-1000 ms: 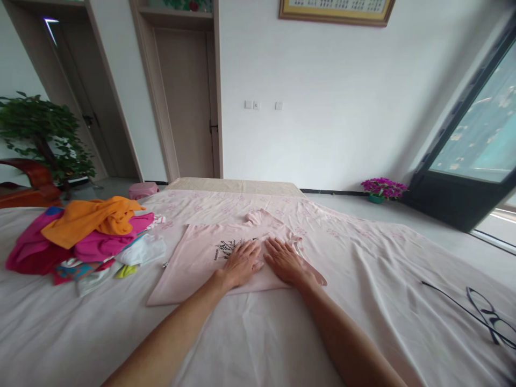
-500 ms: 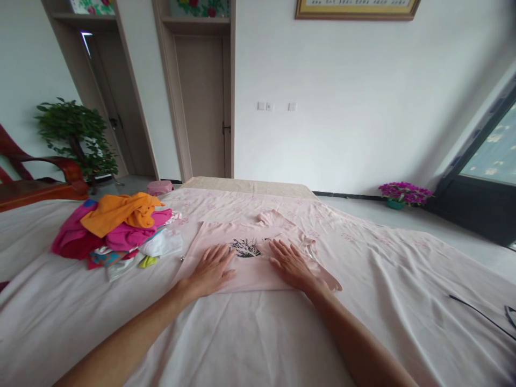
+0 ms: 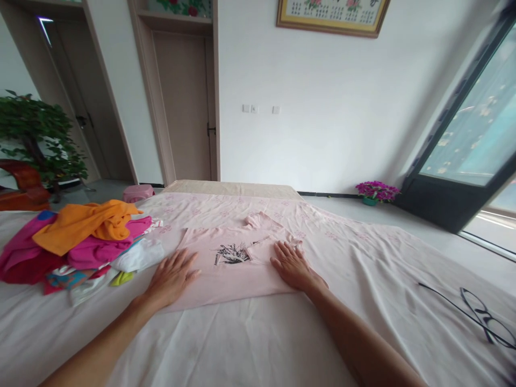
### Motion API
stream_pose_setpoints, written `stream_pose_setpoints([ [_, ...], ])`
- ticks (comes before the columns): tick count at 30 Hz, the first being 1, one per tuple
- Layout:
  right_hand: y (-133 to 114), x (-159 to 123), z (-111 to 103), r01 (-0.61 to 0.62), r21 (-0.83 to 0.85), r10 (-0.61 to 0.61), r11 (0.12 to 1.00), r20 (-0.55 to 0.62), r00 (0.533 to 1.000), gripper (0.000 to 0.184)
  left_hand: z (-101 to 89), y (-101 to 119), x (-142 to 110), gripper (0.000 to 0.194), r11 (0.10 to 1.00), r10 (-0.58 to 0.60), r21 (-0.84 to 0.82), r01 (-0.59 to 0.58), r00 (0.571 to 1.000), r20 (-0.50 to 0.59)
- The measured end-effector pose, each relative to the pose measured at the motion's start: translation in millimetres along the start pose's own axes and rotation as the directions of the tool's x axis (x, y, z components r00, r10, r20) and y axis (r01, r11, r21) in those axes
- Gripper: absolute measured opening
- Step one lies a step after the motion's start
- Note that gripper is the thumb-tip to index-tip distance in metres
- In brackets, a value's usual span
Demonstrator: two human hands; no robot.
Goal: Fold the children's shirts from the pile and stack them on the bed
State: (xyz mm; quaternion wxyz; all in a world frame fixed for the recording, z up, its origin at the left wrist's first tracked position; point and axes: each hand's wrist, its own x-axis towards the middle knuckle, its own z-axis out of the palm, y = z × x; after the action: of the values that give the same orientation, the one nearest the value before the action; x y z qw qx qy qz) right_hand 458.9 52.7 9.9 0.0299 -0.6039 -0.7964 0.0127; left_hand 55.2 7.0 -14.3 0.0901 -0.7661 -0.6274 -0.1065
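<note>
- Smoothing the pale pink, black-printed fabric T-shirt [image 3: 234, 285] seems the step in hand; it lies on pale floral bedding cloth [image 3: 242, 344].
- Lifting any edge would call for curled fingertips.
- Left hand [image 3: 171, 278] spreads palm down at its left edge.
- Right hand [image 3: 293, 266] lies flat opposite, fingers closer together.

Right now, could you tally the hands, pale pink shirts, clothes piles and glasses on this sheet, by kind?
Hands: 2, left hand and right hand
Pale pink shirt: 1
Clothes pile: 1
Glasses: 1 pair
Total: 5
</note>
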Motion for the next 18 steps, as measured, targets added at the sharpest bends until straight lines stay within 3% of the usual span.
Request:
stream_pose_setpoints([
  [4,24,0,-7,-0.040,-0.006,0.040,0.999,0.009,0.999,0.067,0.1,-7,-1,0.059,1.000,0.002,0.009,-0.002,1.000,0.006],
  [8,41,19,-27,-0.026,0.021,0.026,0.999,-0.015,1.000,0.048,-0.1,-5,-1,0.058,0.999,-0.027,0.031,0.027,1.000,0.004],
  [12,44,64,-43,-0.177,0.079,0.182,0.981,-0.056,0.982,0.040,-0.8,-2,0,0.057,0.999,-0.041,0.018,0.041,0.999,0.000],
  [18,32,138,-38,-0.230,0.112,0.236,0.967,-0.045,0.971,0.048,-1.7,-3,-1,0.057,0.999,-0.043,0.011,0.043,0.999,0.006],
])
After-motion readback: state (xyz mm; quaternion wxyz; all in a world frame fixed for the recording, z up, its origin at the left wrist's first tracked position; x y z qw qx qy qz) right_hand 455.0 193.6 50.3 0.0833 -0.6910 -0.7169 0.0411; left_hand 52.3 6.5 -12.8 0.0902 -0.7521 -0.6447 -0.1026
